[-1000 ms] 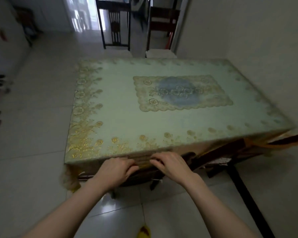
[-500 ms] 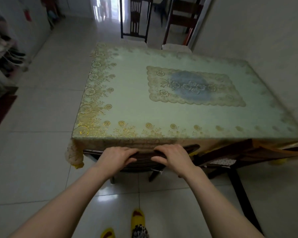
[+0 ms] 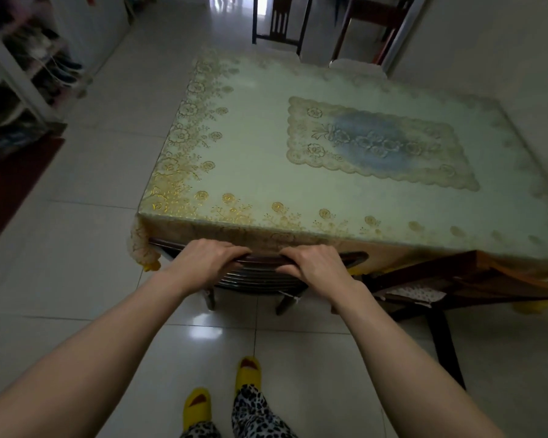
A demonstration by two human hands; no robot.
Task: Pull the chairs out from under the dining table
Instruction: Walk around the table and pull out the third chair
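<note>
Since the earlier frames the chair [image 3: 260, 263] has come a little way out from under the near edge: more of its dark curved top rail and the slats below it show, and the person's yellow slippers [image 3: 196, 406] have appeared at the bottom centre, suggesting a step back.

At upper left a shoe rack [image 3: 29, 74] stands against the wall, well apart from the work. Lower centre-left, the left hand [image 3: 203, 263] has its fingers curled over the chair's top rail, gripping it. Just to its right, the right hand [image 3: 317, 267] grips the same rail in the same way, thumb under, knuckles up. The rail lies just beside the hanging lace fringe of the cloth on the tabletop [image 3: 298, 184], with the seat hidden under it and two chair legs showing below the hands.

To the right, at the frame's right edge, a second chair [image 3: 456, 279] sits tucked under the adjoining side, not yet pulled. Two more chairs [image 3: 279, 23] stand beyond the far end, top centre.

For a clean pull, I judge both hands should draw evenly straight back toward the feet, keeping the rail level so the legs slide on the tile without snagging the cloth fringe.
</note>
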